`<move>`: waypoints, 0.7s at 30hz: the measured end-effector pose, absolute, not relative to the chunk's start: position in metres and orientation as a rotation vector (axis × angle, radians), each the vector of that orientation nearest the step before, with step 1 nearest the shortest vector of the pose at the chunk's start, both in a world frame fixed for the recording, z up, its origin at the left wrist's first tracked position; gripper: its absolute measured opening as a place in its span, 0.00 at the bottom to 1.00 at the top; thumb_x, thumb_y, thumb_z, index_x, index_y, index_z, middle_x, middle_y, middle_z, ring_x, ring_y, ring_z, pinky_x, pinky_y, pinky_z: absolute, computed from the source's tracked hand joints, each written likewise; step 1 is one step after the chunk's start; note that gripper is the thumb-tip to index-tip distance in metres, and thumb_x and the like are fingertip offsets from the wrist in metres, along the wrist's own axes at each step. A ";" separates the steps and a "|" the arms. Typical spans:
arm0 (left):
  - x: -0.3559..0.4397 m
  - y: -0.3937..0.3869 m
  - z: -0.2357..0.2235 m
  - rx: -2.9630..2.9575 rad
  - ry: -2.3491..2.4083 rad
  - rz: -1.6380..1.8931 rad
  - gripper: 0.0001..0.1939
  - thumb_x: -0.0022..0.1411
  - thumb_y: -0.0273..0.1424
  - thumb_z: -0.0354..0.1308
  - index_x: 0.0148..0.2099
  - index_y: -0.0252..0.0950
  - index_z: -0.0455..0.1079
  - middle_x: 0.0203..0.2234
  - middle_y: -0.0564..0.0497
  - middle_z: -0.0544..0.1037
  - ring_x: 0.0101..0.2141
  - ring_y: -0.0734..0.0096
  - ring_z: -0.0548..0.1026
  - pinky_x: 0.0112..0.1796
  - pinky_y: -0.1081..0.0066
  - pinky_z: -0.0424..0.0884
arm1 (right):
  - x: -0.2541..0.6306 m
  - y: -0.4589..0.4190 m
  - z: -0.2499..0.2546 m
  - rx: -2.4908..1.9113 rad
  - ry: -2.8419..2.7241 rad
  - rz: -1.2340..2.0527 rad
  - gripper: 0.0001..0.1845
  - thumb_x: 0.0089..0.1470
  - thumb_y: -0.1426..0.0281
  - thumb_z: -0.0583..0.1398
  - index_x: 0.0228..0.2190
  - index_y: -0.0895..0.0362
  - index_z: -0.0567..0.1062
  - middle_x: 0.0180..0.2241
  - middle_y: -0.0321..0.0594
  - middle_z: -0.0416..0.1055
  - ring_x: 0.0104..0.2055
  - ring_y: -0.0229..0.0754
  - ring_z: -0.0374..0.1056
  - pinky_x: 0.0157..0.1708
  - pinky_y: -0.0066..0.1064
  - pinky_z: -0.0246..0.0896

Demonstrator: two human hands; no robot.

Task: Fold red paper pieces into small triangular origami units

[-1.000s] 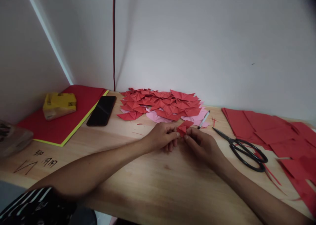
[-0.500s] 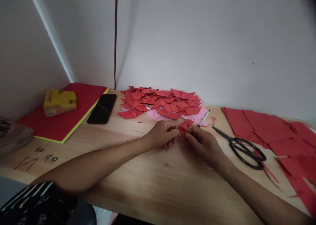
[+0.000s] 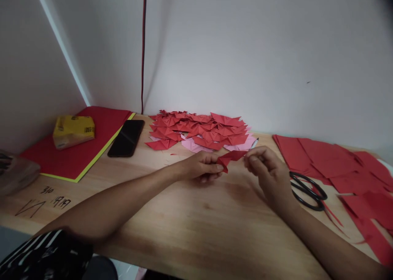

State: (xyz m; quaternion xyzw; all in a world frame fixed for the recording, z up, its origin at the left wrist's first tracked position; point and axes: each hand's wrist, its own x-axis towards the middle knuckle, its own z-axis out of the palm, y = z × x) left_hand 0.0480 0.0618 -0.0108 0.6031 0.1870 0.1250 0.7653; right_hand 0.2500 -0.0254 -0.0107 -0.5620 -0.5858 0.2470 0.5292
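The folded red paper (image 3: 226, 160), in front of the pile of folded papers (image 3: 201, 128), is pinched by the left hand (image 3: 204, 166), the right hand's (image 3: 267, 169) curled fingertips at its tip, contact unclear.

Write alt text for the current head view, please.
The left hand holds a folded red paper, the right hand at its tip. Beyond lie piled red and pink papers; a phone is left, scissors and red sheets right.

Folded red paper (image 3: 232, 156) in hand at a wooden desk (image 3: 196, 231)
Left hand (image 3: 205, 166) pinches it; right hand (image 3: 270, 173) is at its tip, black-handled scissors (image 3: 316, 188) partly hidden behind.
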 end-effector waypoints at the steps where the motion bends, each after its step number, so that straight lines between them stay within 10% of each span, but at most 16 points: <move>1: 0.046 0.064 -0.011 1.259 0.368 0.249 0.14 0.58 0.39 0.62 0.34 0.32 0.68 0.18 0.57 0.67 0.17 0.83 0.63 0.17 0.80 0.58 | 0.252 -0.024 -0.010 -1.300 -1.345 0.540 0.02 0.61 0.69 0.56 0.34 0.53 0.69 0.27 0.33 0.65 0.27 0.36 0.61 0.29 0.27 0.58; 8: 0.046 0.062 -0.012 0.997 0.273 0.157 0.12 0.55 0.35 0.64 0.35 0.31 0.69 0.20 0.54 0.68 0.19 0.80 0.65 0.17 0.79 0.58 | 0.250 -0.021 -0.009 -1.170 -1.726 0.560 0.16 0.60 0.71 0.58 0.50 0.50 0.69 0.50 0.43 0.69 0.50 0.43 0.67 0.48 0.35 0.64; 15: 0.055 0.057 -0.006 1.319 0.499 0.336 0.21 0.63 0.47 0.52 0.33 0.32 0.66 0.20 0.51 0.71 0.18 0.75 0.69 0.18 0.75 0.63 | 0.245 -0.027 -0.010 -1.191 -1.584 0.647 0.04 0.61 0.69 0.59 0.34 0.53 0.74 0.35 0.38 0.73 0.38 0.39 0.69 0.38 0.29 0.64; 21: 0.058 0.045 -0.008 1.532 0.441 0.731 0.11 0.59 0.35 0.61 0.42 0.33 0.72 0.36 0.48 0.78 0.36 0.74 0.74 0.37 0.74 0.68 | 0.242 -0.028 -0.012 -1.311 -1.523 0.771 0.06 0.59 0.66 0.60 0.31 0.55 0.74 0.28 0.35 0.71 0.31 0.37 0.67 0.32 0.27 0.61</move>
